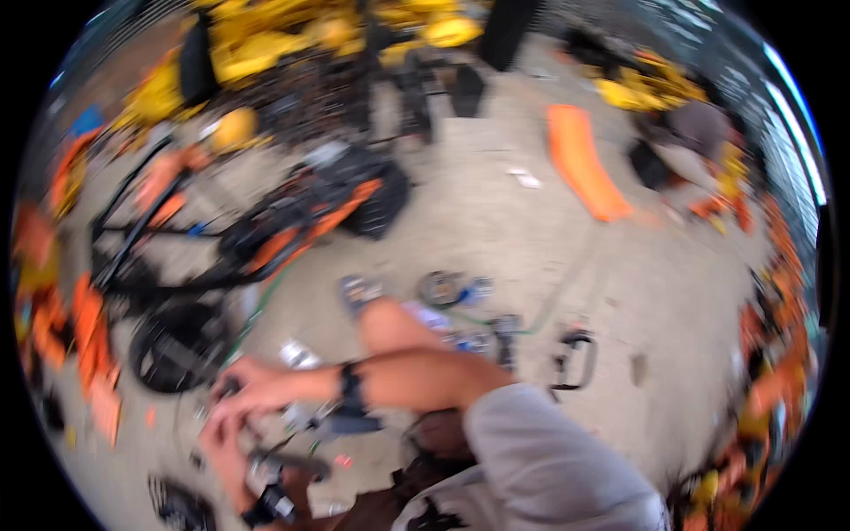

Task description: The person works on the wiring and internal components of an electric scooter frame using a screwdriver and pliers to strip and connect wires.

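Note:
My right hand (257, 387) reaches across to the left, with its fingers bent round a small dark piece (232, 386) too blurred to name. Just below it, my left hand (226, 442) comes up with curled fingers close to the right one; what lies in it is hidden. Both hands are beside a black wheel (180, 347), which belongs to a black and orange wheeled machine with a tubular frame (146, 226). Near my left wrist lies a dark, blurred tool (297, 465).
Small parts and tools (460, 292) lie on the concrete floor beyond my knee. A black bracket-like piece (575, 358) is to the right. Farther off are an orange panel (584, 164), a crouching person (691, 150), and heaps of yellow (266, 44) and orange parts (779, 372).

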Demonstrator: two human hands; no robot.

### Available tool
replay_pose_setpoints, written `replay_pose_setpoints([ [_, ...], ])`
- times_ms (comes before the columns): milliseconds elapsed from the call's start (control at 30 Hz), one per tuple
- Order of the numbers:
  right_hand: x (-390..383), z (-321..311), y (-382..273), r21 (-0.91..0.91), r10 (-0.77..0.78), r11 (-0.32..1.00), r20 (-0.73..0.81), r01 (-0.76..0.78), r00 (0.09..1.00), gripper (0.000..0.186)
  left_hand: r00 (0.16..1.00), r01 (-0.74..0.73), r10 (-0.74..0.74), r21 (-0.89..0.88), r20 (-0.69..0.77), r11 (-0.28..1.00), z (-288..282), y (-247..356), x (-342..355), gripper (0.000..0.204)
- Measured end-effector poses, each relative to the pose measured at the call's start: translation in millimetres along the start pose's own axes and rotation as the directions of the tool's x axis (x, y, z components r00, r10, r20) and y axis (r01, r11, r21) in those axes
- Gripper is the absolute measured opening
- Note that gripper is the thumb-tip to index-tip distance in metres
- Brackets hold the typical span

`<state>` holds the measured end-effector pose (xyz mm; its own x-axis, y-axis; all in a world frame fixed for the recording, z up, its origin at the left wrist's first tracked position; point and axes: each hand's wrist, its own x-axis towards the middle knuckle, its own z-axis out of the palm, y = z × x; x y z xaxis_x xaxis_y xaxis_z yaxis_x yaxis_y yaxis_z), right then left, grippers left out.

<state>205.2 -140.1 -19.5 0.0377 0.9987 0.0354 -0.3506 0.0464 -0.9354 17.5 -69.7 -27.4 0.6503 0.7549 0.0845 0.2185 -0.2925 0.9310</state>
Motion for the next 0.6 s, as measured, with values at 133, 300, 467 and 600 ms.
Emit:
replay_pose_setpoints([
  [133,-4,-7,13,0.088,0.043,0.996,-0.17,-0.029,0.984,0.026,0.947,0.21,-0.214,0.043,0.241,0.977,-7,-13,14,0.025],
  [300,-4,2,49,0.125,0.052,0.992,-0.328,-0.011,0.943,0.026,0.903,0.292,-0.357,0.267,0.239,0.918,-17,-62,3,0.036],
  [467,2,-24,57,-0.061,-0.139,0.99,-0.522,0.126,0.842,0.024,0.978,0.104,-0.142,0.237,0.15,0.966,52,24,13,0.031],
  [600,15,-41,57,-0.109,-0.166,0.986,-0.529,0.128,0.832,0.027,0.956,0.04,-0.163,0.441,0.246,0.897,67,52,28,0.031],
])
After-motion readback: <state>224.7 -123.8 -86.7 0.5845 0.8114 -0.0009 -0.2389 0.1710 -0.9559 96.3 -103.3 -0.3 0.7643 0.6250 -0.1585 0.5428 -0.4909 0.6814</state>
